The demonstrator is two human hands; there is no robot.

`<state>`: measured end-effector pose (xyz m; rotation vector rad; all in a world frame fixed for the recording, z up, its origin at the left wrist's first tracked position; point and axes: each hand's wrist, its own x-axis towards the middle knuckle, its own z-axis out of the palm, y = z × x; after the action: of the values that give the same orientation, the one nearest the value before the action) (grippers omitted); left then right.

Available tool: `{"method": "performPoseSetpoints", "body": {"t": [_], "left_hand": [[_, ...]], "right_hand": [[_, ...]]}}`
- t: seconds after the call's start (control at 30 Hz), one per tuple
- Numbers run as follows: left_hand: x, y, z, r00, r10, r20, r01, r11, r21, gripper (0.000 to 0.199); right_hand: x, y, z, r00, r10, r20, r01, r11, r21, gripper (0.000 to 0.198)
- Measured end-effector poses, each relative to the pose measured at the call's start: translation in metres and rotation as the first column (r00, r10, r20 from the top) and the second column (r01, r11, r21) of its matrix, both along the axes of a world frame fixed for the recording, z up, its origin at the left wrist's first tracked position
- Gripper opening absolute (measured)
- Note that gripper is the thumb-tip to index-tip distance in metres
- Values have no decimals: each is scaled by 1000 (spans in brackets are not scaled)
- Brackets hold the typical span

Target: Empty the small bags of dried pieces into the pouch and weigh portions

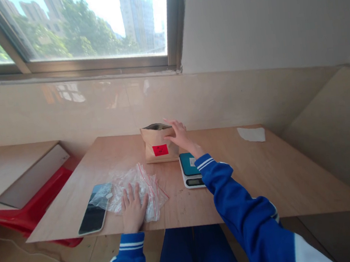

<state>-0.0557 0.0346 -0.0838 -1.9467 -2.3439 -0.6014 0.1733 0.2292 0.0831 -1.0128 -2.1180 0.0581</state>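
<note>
My left hand (134, 208) lies flat, fingers spread, on a pile of clear zip bags (152, 189) with red seal lines. A dark-screened phone (92, 215) is beside the pile, partly covered by the plastic. My right hand (180, 136) reaches to the top right of a brown paper pouch (150, 144) with a red label. Its thumb is in front of the pouch and the other fingers stretch above the rim, apart. The pouch stands upright with its top open; its contents are hidden. Under my right wrist is a small digital scale (188, 165) with a teal top.
A torn piece of white paper (252, 134) lies at the back right of the wooden table (245, 182). On the left are another table (13, 163) and a red stool (43, 198). A tiled wall (237, 97) and a window (85, 27) stand behind.
</note>
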Motion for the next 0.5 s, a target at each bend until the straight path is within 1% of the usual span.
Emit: {"method": "performPoseSetpoints", "body": {"t": [0.1,0.2,0.3,0.43,0.5], "left_hand": [[1,0,2,1000,2,-13,-2,1000,-21,60],[0,0,2,1000,8,-23,-9,999,-45,60],[0,0,0,1000,6,-25,-7,999,-35,59],[-1,0,-2,1000,2,-14,-2,1000,-22,59],[-1,0,-2,1000,-1,-11,1,1000,-21,59]], "right_hand": [[6,-9,1,1000,-29,-2,28,999,-30,79],[11,-15,3,999,-13,35,16,997,-72,83],[15,-21,6,998,15,64,-8,994,-112,87],[23,-30,8,997,51,55,-44,993,-112,87],[37,-33,1,999,31,10,-30,996,-86,79]]}}
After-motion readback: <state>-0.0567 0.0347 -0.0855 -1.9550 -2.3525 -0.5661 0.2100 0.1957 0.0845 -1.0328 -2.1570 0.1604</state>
